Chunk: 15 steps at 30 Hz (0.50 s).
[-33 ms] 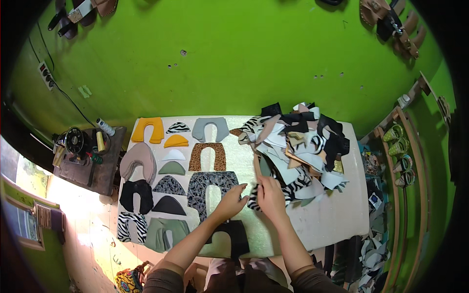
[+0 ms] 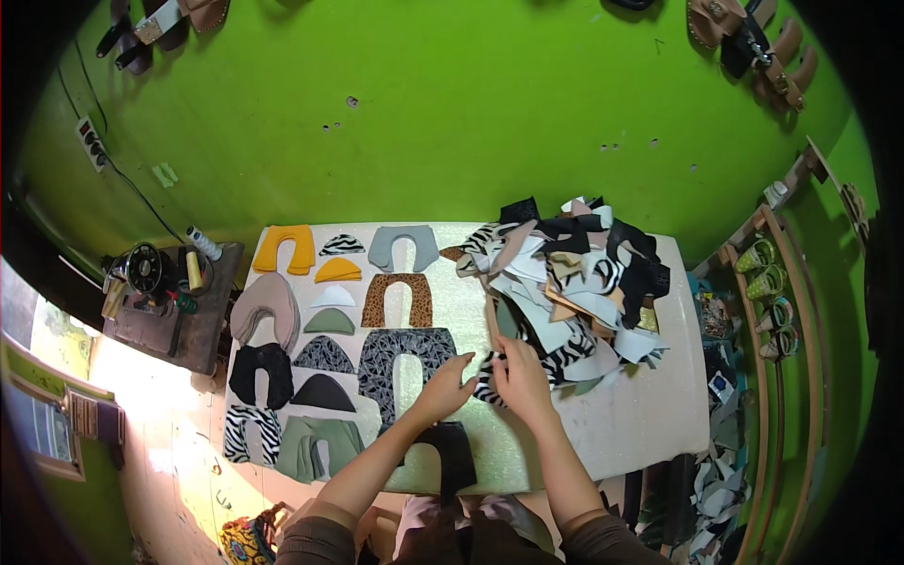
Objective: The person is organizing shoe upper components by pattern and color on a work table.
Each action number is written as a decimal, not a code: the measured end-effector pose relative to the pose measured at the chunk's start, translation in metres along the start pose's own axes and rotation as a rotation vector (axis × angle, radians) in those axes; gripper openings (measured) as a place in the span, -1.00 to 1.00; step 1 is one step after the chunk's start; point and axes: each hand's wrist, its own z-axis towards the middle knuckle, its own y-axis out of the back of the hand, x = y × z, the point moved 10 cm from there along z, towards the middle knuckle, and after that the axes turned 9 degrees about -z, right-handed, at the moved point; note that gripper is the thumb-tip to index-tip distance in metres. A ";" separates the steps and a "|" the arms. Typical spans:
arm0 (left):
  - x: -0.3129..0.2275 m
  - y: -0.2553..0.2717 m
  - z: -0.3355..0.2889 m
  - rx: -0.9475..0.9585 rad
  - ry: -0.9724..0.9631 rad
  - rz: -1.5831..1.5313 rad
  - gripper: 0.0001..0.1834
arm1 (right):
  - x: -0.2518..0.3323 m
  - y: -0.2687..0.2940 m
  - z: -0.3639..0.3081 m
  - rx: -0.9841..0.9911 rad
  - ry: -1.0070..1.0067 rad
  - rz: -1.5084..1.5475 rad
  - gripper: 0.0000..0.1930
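Over the right-hand part of the padded table [image 2: 640,419], my right hand [image 2: 523,379] is at the near left edge of a heap of scraps. Its fingers look closed on the edge of a zebra-print piece [image 2: 488,388]; the hand covers part of that piece. To its left, my left hand [image 2: 446,386] holds nothing. Its thumb and fingers are apart, pointing toward the zebra piece without touching it. Beside that hand lies a grey patterned U-shaped piece [image 2: 381,353]. Nearer me, a black U-shaped piece [image 2: 457,447] is partly behind my left forearm.
Several U-shaped stacks, among them yellow [image 2: 268,250], leopard-print [image 2: 379,303] and green [image 2: 299,447], lie in columns on the left. Half-moon pieces [image 2: 323,394] sit between them. A tangled scrap heap [image 2: 565,273] covers the back right. A sewing machine [image 2: 144,271] stands far left.
My right thumb and fingers have shifted slightly at the zebra-print piece. My left hand stays in nearly the same place, and the whole view has moved a little.
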 end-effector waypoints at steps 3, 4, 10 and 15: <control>-0.004 -0.015 -0.004 -0.042 0.006 -0.043 -0.51 | -0.015 0.000 -0.013 0.112 0.073 0.050 -0.58; -0.003 -0.019 -0.007 -0.036 0.096 -0.156 -0.53 | -0.017 0.000 -0.019 0.133 0.106 0.078 -0.55; -0.057 -0.011 -0.027 -0.098 -0.090 -0.055 -0.75 | -0.021 0.018 -0.038 0.188 0.228 0.116 -0.56; -0.065 -0.005 -0.053 0.010 -0.014 -0.648 -0.77 | -0.021 0.045 -0.051 0.296 0.095 0.337 -0.67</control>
